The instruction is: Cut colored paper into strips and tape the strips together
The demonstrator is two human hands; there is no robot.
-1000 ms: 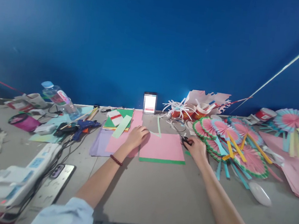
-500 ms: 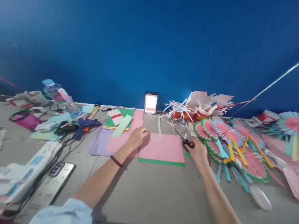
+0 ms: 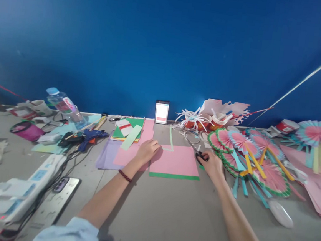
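Observation:
A pink sheet of paper (image 3: 175, 163) with a green strip (image 3: 174, 176) along its near edge lies flat on the table. My left hand (image 3: 149, 151) rests at its upper left corner, fingers stretched toward the right and lying on the paper. Around the black handle of a pair of scissors (image 3: 199, 156), at the sheet's right edge, the fingers of my right hand (image 3: 212, 163) are closed. The blades point away to the upper left. A thin pale green paper strip (image 3: 171, 138) lies bent across the sheet's far edge, close to my left fingertips.
Left are stacked coloured papers (image 3: 132, 130), a blue glue gun (image 3: 90, 137), a bottle (image 3: 66, 106), a power strip (image 3: 35, 183) and a phone (image 3: 60, 198). Pleated paper fans (image 3: 270, 175) crowd the right. Behind stand red cups (image 3: 203, 121) and a lit screen (image 3: 161, 113).
The whole view has shifted very slightly. Both hands, the scissors and the pink sheet keep nearly the same places.

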